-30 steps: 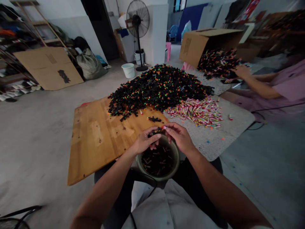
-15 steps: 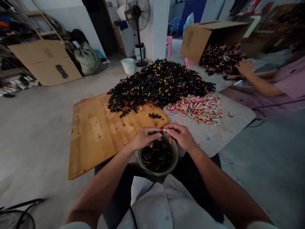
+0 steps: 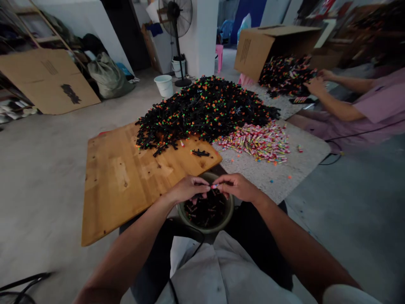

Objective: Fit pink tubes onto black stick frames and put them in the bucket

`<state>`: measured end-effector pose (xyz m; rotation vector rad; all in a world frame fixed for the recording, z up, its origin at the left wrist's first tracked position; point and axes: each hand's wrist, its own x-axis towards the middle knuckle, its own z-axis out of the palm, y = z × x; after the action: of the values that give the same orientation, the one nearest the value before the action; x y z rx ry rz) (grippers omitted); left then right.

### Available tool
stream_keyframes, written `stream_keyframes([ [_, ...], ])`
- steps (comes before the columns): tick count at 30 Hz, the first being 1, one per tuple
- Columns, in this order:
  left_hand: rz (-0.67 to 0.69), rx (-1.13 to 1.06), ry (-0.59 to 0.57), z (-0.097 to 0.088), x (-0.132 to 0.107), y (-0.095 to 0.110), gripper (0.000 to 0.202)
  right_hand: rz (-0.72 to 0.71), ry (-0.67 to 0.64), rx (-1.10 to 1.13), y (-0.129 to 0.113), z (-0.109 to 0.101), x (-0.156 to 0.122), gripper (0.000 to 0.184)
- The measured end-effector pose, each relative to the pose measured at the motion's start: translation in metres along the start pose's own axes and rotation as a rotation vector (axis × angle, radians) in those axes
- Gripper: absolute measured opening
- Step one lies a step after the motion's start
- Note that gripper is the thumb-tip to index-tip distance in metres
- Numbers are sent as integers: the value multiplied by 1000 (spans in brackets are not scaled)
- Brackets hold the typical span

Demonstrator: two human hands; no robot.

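Over the bucket in my lap, both hands meet at the fingertips. My left hand is closed around a black toy gun, mostly hidden by the fingers. Pinched in my right hand is a small pink-and-white tube, its end touching or very near the left fingertips. Dark pieces with pale tubes among them lie inside the bucket. Beyond my hands, a heap of black toy guns with orange and green tips rises beside a pile of pink and yellow tubes.
A wooden board lies left of the bucket, a speckled grey tabletop to the right. One loose toy gun rests near the board's edge. At the far right a co-worker's hands work by a tipped cardboard box.
My hands have moved slightly down toward the bucket, still holding the toy gun and the tube. The whole view has shifted a little, and the co-worker's hands have changed position.
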<state>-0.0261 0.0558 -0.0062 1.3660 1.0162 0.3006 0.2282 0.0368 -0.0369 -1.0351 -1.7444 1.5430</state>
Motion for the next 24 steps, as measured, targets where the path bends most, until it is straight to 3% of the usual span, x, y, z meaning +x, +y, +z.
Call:
stream_keyframes([
  [3,40,270,-138,-10,12,-11,48,136,-231,-7,21,-13,3,37],
  [4,85,365,-146,-15,19,-15,47,171,-248,-64,27,-22,6,36],
  [6,199,519,-42,-29,37,-21,43,229,-46,-332,38,-45,16,30],
  [9,347,691,278,-51,74,-25,37,299,502,-762,49,-87,38,29],
  [11,377,801,428,-65,100,-25,39,333,663,-861,53,-109,56,33],
  [13,361,903,487,-74,123,-24,44,352,697,-890,57,-123,71,34],
  [18,309,1019,456,-84,152,-24,43,374,682,-891,63,-130,91,24],
  [24,253,918,432,-89,142,-21,43,282,723,-705,57,-113,88,14],
])
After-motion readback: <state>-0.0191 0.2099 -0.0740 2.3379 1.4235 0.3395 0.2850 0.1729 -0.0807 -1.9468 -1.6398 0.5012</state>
